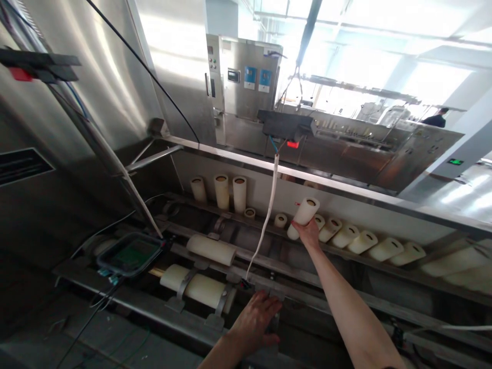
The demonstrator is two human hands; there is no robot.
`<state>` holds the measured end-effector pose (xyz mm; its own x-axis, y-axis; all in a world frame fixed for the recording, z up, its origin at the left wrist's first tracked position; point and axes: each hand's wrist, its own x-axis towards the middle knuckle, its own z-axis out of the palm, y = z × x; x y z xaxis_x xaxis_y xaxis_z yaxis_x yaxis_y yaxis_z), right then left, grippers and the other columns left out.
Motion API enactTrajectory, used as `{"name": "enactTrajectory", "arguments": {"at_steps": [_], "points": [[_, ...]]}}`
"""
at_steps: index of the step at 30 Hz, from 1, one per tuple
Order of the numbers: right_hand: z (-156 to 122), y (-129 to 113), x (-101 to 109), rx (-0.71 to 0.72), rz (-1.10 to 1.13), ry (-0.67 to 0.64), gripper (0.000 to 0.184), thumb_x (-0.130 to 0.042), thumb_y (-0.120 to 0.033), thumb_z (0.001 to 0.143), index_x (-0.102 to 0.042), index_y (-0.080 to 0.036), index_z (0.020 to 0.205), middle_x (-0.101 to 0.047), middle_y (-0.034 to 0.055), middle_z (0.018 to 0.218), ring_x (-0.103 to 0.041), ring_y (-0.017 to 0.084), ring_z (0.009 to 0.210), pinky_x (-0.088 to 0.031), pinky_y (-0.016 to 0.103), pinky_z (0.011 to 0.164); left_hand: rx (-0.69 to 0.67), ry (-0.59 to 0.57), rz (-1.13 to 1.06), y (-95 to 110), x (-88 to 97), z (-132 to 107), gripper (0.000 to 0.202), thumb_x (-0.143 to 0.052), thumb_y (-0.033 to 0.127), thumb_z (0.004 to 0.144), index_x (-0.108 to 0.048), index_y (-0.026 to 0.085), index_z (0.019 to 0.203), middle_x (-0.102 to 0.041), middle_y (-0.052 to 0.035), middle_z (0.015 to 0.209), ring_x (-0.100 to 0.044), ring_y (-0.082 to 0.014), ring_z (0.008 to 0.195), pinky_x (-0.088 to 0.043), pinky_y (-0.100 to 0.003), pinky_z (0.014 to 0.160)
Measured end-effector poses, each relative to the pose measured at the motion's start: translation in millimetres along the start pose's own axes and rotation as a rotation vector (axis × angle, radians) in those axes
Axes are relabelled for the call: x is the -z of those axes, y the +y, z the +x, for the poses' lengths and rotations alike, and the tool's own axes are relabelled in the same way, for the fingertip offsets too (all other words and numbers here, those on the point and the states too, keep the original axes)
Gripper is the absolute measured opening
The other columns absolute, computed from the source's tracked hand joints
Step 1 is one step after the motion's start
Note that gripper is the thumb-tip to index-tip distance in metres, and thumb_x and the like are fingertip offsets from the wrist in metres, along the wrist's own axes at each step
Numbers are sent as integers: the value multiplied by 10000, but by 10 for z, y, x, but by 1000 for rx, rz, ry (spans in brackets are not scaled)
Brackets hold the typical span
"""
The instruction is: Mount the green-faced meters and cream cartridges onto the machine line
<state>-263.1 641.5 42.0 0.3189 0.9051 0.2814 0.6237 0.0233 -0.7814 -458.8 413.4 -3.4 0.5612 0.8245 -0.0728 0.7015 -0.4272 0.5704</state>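
Note:
My right hand [308,233] is closed around a cream-coloured hollow tube [308,209] at the back ledge. The tube leans, with its open end facing up. Beside it on the right, several similar tubes [346,234] lean in a row along the ledge. My left hand [258,316] rests on the metal frame [295,294] near the middle, fingers stretched out and thumb apart, with nothing seen in it. Left of that hand, a cream cylinder [196,284] lies across metal brackets, and another cylinder [210,250] lies behind it.
At the back left stand several upright tubes [222,192] and short rings [281,220]. A clear plastic box [132,253] with a green board sits on the frame. One white cable [271,200] hangs over the middle. Behind the steel rail [326,179] are machines and a distant person [436,120].

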Motion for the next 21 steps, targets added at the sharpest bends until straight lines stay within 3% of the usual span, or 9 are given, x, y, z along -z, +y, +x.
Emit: {"name": "enactTrajectory", "arguments": {"at_steps": [13, 21], "points": [[-24, -34, 5, -72, -95, 0, 737, -680, -525, 562, -450, -138, 1146, -639, 153, 1034, -599, 324, 980, -463, 398, 781, 6, -12, -13, 27, 18, 18, 768, -761, 426, 638, -436, 247, 1310, -491, -55, 1336, -396, -318, 1234, -283, -521, 1083], [24, -85, 63, -133, -86, -54, 578, -676, -501, 578, -506, -151, 1006, -647, 156, 986, -617, 314, 925, -480, 385, 740, 16, -15, 14, 52, 71, 10, 768, -774, 405, 631, -442, 252, 1307, -493, -54, 1334, -383, -333, 1242, -313, -518, 1063]]}}
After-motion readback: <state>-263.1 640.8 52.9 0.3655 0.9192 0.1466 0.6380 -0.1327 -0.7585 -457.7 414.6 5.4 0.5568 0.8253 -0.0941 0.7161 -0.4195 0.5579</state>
